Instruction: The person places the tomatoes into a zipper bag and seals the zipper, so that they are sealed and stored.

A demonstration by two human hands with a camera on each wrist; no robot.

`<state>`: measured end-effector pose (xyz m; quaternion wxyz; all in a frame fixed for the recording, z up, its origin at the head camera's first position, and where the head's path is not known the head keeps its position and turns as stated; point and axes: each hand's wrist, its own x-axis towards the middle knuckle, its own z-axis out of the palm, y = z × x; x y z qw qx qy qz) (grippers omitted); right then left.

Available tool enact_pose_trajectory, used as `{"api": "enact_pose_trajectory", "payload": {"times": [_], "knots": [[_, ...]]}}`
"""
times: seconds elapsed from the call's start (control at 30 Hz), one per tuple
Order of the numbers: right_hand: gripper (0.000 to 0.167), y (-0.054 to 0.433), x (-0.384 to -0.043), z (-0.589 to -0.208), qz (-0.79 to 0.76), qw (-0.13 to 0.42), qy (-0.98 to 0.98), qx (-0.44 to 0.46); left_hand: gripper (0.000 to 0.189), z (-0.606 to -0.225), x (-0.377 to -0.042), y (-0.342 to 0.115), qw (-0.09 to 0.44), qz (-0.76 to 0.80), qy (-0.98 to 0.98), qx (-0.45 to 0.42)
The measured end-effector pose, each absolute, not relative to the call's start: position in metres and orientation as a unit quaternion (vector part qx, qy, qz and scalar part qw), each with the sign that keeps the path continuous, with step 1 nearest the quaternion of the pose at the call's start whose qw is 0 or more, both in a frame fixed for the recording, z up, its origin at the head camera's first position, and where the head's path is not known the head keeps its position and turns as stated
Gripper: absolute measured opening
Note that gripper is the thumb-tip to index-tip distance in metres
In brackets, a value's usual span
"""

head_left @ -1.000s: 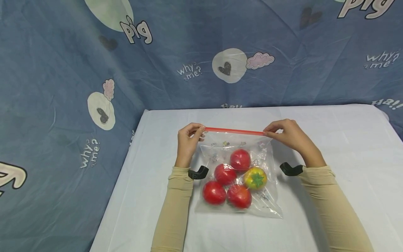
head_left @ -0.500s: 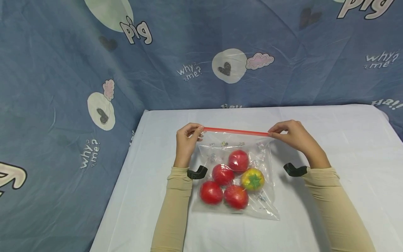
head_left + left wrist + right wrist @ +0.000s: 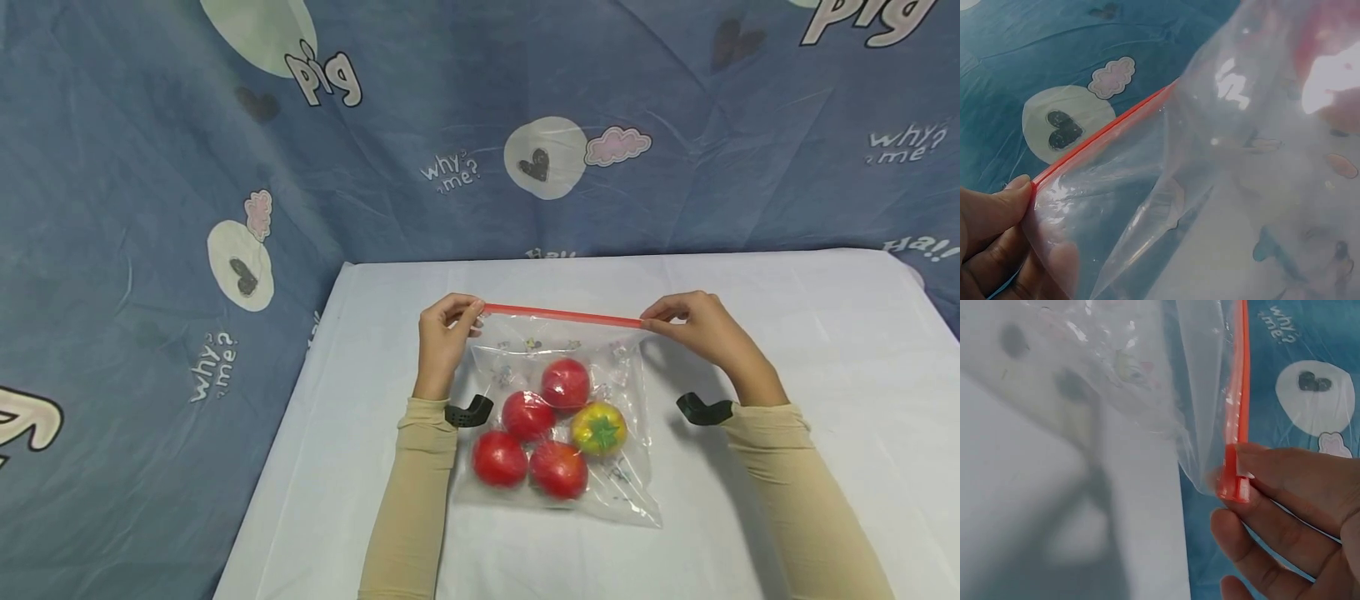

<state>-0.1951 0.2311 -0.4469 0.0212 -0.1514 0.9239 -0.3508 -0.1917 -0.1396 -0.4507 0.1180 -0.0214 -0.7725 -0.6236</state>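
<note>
A clear plastic zip bag (image 3: 633, 496) with a red zip strip (image 3: 562, 314) along its top hangs between my two hands. Inside are several round red tomato-like fruits (image 3: 500, 458) and a yellow one (image 3: 599, 428) showing a green star-shaped top. My left hand (image 3: 442, 337) pinches the strip's left end between thumb and forefinger, the other fingers lying behind the film. At the opposite end, the thumb and forefinger of my right hand (image 3: 701, 333) pinch the red slider (image 3: 1230, 472), seen close up in the right wrist view.
A white-covered table (image 3: 810, 333) lies below, and its far edge meets a blue printed curtain (image 3: 420, 100). The curtain also runs down the left side. Black wrist mounts (image 3: 705, 409) stick inward from both sleeves.
My right hand has shifted a little to the right, ending at the strip's right end. The bag and its fruits have drifted slightly left; my left hand has barely moved.
</note>
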Motion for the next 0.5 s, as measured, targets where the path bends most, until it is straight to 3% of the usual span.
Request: {"api": "enact_pose_trajectory", "payload": {"times": [0.5], "knots": [[0.018, 0.215, -0.202, -0.461, -0.359, 0.005, 0.923, -0.135, 0.017, -0.459, -0.193, -0.147, 0.116, -0.638, -0.761, -0.004]]}}
